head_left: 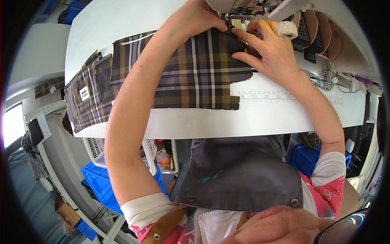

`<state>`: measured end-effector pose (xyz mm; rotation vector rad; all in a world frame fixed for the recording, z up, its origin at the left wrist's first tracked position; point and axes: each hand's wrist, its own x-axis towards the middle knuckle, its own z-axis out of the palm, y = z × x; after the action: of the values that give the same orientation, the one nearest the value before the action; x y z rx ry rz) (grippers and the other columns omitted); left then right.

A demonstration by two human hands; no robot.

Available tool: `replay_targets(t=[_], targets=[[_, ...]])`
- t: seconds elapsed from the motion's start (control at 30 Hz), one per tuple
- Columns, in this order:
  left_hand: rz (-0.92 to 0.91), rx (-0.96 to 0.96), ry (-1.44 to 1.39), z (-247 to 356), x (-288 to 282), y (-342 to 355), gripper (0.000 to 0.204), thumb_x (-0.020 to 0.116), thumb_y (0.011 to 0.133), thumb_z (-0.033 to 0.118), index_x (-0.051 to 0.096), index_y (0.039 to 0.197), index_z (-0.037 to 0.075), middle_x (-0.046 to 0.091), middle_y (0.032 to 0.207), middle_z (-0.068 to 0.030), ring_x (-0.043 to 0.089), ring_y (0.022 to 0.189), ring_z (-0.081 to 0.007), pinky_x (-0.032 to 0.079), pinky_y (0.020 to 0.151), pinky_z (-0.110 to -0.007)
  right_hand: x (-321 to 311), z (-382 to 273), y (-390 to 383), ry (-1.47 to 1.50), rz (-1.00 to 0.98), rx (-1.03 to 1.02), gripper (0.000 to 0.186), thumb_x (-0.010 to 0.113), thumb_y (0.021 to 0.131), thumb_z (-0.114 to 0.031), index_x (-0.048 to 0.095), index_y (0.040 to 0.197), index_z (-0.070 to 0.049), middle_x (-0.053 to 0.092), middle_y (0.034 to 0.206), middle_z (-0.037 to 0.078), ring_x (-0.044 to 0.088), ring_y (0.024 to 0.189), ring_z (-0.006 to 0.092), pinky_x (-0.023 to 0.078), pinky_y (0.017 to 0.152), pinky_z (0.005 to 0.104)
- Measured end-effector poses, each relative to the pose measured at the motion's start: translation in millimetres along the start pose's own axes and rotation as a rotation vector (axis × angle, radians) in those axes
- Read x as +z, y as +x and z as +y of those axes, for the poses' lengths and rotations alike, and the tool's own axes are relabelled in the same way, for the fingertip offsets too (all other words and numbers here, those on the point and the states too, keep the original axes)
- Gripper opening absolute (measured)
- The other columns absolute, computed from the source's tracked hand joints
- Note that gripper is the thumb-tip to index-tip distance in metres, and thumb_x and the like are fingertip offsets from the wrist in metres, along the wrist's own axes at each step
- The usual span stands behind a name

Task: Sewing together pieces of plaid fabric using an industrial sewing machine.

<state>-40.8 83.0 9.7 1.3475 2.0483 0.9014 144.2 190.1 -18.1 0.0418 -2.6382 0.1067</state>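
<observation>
A dark plaid fabric piece [191, 77] with brown, grey and white stripes lies on the white sewing table. Its far edge reaches the sewing machine's presser foot [242, 17]. My left hand [199, 18] is closed at that edge, thumb on the cloth just left of the foot; its other fingers are partly hidden. To the right of the foot, my right hand [270, 51] rests on the cloth, index finger stretched toward the foot and thumb spread apart from it. A second plaid piece [99, 77] with a white label lies at the left, partly under the first.
A printed ruler [280, 96] runs along the white table [183, 126]. Beside the machine are a white ridged knob [287, 29] and brown rounded pieces [321, 34]. Below the table stand a white basket [95, 151] and blue crates [103, 185]. A dark apron covers my lap.
</observation>
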Motion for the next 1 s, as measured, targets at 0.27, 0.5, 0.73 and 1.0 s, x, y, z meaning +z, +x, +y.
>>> replay_targets(t=[0.27,0.5,0.73,1.0], targets=[[0.02,0.038,0.041,0,0,1,0.04,0.074,0.063,0.007,0.062,0.1,-0.003,0.066,0.095,-0.0162,0.059,0.091,-0.0267,0.048,0.08,-0.034,-1,-1,2,-0.017,-0.007,0.0,0.045,0.071,0.073,-0.038,0.064,0.109,-0.011,0.053,0.094,0.005,0.055,0.085,0.0185,0.05,0.059,0.0298],[-0.044,0.004,-0.198,5,-5,-5,0.039,0.073,0.064,0.006,0.062,0.101,-0.003,0.065,0.1,-0.0156,0.059,0.091,-0.0273,0.047,0.083,-0.034,4,-1,3,0.0,0.043,0.022,0.043,0.07,0.073,-0.046,0.066,0.102,-0.015,0.057,0.075,0.006,0.052,0.083,0.0258,0.039,0.077,0.0358],[-0.016,-0.03,0.01,7,-4,-4,0.041,0.074,0.065,0.007,0.063,0.104,-0.001,0.065,0.099,-0.0123,0.059,0.092,-0.0235,0.047,0.083,-0.033,3,-1,3,-0.045,0.022,0.004,0.048,0.066,0.074,-0.051,0.066,0.105,-0.014,0.056,0.069,0.007,0.052,0.084,0.0257,0.039,0.077,0.036],[0.0,-0.024,-0.144,3,-4,-3,0.044,0.075,0.066,0.003,0.061,0.107,-0.002,0.064,0.106,-0.0142,0.058,0.098,-0.0253,0.046,0.086,-0.034,2,-2,3,-0.053,0.041,0.017,0.049,0.065,0.075,-0.054,0.067,0.103,-0.014,0.055,0.07,0.007,0.051,0.083,0.0255,0.039,0.076,0.0354]])
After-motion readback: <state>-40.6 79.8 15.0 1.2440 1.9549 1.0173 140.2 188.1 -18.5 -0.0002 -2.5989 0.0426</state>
